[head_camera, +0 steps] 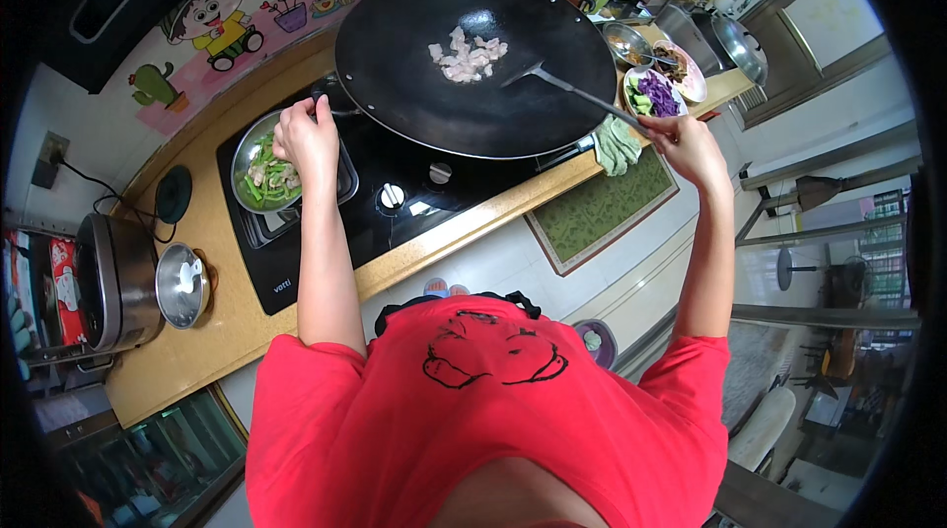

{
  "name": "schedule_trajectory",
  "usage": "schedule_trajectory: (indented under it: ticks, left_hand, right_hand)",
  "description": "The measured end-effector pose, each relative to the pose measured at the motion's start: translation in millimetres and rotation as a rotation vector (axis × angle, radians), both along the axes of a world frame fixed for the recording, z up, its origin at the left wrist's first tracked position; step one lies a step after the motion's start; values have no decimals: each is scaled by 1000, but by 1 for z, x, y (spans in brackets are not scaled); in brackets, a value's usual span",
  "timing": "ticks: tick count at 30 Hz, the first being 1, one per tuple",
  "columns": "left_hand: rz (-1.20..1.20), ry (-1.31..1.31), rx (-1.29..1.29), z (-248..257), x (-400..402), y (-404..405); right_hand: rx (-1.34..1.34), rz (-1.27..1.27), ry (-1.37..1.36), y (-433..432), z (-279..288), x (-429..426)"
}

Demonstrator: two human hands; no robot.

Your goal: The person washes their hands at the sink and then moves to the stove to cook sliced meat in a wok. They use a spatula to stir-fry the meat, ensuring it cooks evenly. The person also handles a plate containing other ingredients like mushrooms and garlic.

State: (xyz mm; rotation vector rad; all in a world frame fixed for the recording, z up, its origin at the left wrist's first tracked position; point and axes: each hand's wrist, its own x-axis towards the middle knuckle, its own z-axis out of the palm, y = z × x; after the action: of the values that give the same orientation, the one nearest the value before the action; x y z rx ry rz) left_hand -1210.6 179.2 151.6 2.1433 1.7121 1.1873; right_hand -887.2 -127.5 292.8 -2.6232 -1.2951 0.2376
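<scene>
A large black wok (451, 117) sits over the cooktop, with pale pieces of raw-looking meat (467, 58) in its middle. My left hand (307, 140) has its fingers curled at the wok's left side handle (342, 112); the fingers partly hide the grip. In my right hand (688, 147) is the handle end of a metal spatula (573, 89). Its blade rests on the wok's inner surface, to the right of the meat and apart from it. Below my left hand, a steel dish of green vegetable and meat pieces (266, 177) stands on the left burner, partly covered by the hand.
Right of the wok are a plate of purple cabbage and green slices (655, 93), a steel bowl (625, 40), a dark-food plate (677, 66) and a green cloth (616, 146). At left stand a rice cooker (122, 284) and a steel bowl with a white spoon (177, 299).
</scene>
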Motion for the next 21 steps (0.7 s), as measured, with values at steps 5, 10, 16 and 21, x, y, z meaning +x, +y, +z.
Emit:
schedule_trajectory:
  ticks: [5, 10, 16, 21]
  left_hand:
    - [-2, 9, -5, 0, 0, 0]
    - [3, 10, -12, 1, -1, -1]
    - [6, 8, -20, 0, -1, 1]
    - [4, 19, -26, 1, 0, 1]
  right_hand:
    - [75, 43, 168, 22, -43, -11]
    - [211, -11, 162, 49, -70, -36]
    - [242, 3, 77, 78, -58, -45]
    - [219, 84, -11, 105, -63, -39]
